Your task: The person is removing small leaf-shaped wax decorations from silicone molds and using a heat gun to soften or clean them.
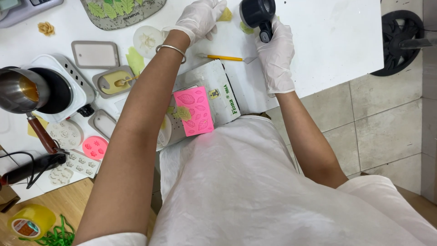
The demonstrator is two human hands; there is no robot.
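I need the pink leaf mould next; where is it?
In the head view, the pink leaf mould lies on the white box, between the forearms, just below the yellow pencil.

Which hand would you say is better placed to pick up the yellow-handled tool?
Probably the left hand: it rests open by the yellow-handled tool, whereas the right hand grips a black device.

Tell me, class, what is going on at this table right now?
A person in white gloves works at a white table. The right hand grips a black handheld tool, its head near a pale green piece. The left hand rests by a small yellow piece. A yellow-handled tool lies between the hands. Nearer the body lies a pink leaf mould; to the left, a metal pot sits on a small hotplate among other moulds.
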